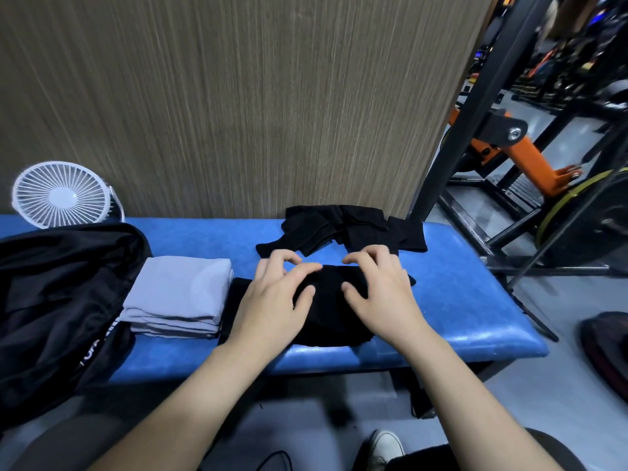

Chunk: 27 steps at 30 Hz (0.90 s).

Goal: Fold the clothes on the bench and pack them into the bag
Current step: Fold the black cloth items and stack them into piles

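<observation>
Blue padded bench (475, 311), open black bag (51, 300) at left, folded grey stack (180, 294) beside it. Mid-bench, black garment (326, 300) under left hand (275, 300) and right hand (380, 294), fingers curled, spread, pressing down. Soft, light, floppy probably; best pinched at folded edges.

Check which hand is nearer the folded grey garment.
Left. The left hand rests on the black garment just right of the folded grey garment; the right hand lies farther right.
</observation>
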Tool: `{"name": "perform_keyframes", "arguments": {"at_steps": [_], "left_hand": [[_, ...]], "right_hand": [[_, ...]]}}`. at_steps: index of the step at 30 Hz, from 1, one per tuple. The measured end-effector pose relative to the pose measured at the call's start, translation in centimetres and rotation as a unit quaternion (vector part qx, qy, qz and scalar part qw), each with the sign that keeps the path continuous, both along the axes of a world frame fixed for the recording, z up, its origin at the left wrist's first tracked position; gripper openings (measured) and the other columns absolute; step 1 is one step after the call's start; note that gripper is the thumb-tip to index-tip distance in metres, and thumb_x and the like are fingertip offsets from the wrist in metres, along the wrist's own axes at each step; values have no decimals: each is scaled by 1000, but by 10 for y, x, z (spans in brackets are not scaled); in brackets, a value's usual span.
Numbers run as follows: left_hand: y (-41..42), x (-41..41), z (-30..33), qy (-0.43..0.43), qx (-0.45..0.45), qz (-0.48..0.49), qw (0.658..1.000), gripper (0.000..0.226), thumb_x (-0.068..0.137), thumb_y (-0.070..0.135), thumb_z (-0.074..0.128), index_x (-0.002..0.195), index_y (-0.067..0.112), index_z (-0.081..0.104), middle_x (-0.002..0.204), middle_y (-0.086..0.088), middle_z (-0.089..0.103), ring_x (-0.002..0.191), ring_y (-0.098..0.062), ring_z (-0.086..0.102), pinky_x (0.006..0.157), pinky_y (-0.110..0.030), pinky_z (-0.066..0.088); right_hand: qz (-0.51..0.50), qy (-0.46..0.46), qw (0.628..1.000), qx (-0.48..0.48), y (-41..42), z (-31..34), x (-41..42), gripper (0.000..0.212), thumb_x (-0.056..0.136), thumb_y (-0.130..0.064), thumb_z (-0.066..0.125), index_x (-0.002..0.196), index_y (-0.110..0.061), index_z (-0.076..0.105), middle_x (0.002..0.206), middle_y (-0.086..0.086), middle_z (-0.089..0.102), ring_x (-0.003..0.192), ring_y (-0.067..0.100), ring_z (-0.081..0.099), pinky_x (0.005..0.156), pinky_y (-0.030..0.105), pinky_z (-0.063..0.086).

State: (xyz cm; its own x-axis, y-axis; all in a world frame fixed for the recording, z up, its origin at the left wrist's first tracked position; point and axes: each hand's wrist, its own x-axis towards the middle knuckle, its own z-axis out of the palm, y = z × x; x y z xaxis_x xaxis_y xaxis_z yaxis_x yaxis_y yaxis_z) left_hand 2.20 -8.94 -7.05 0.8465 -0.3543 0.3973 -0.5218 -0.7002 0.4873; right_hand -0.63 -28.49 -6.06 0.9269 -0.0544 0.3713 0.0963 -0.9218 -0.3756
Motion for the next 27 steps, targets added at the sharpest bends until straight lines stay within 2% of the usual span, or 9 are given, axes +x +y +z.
{"name": "perform_keyframes", "arguments": {"at_steps": [5,9,14,16,18,21,23,25,27], "left_hand": [[0,3,-13,-1,111,-13,994,32,96,42,48,127,44,58,118,20,46,107,-8,45,95,-26,35],[0,6,-13,-5,127,-3,992,34,96,45,45,128,46,57,118,21,46,106,-8,45,89,-24,30],[3,12,-11,59,101,-33,993,30,96,44,49,125,47,58,116,23,44,105,-5,43,94,-25,31],[5,18,-8,95,49,-41,993,25,95,40,54,118,45,62,112,24,49,104,-4,43,98,-26,33],[4,24,-4,123,-18,-25,992,21,94,34,56,111,41,66,106,21,56,104,-5,45,97,-27,38],[-1,39,3,126,-67,20,990,18,93,27,56,102,38,67,97,17,61,100,-8,50,90,-30,45],[-5,57,6,121,-64,50,989,20,91,24,55,102,37,66,96,17,61,102,-11,51,87,-33,47],[-7,78,10,125,-16,76,989,24,91,24,56,111,33,63,105,14,60,109,-14,52,86,-33,46],[-10,99,12,141,49,93,984,32,91,26,56,124,27,57,120,7,56,117,-18,50,90,-36,46]], "right_hand": [[54,150,986,-49,3,-14,2,44,90,-40,64,130,-29,50,123,-4,40,112,19,37,94,35,44],[47,172,983,-37,6,-14,7,45,88,-41,64,128,-29,47,122,-5,37,112,16,33,86,31,44],[53,199,977,-53,1,-6,12,43,86,-46,65,125,-34,50,118,-6,41,112,17,37,99,38,38],[50,211,976,-20,-4,1,17,34,87,-46,66,117,-35,56,112,-9,46,108,13,43,98,38,37],[35,196,978,59,-10,9,27,20,87,-42,67,104,-33,61,102,-9,57,95,11,53,92,36,41],[-19,143,972,183,-11,18,47,3,88,-29,65,89,-27,65,89,-2,69,71,7,56,67,19,45],[-50,129,966,219,-10,18,65,7,88,-23,61,89,-20,68,86,2,72,68,8,58,54,13,41],[-71,155,962,215,-9,15,86,13,89,-23,60,90,-13,69,84,1,72,68,9,60,55,15,44],[-93,192,955,204,-9,8,106,20,87,-27,63,82,-8,67,82,5,73,70,17,62,68,27,52]]}}
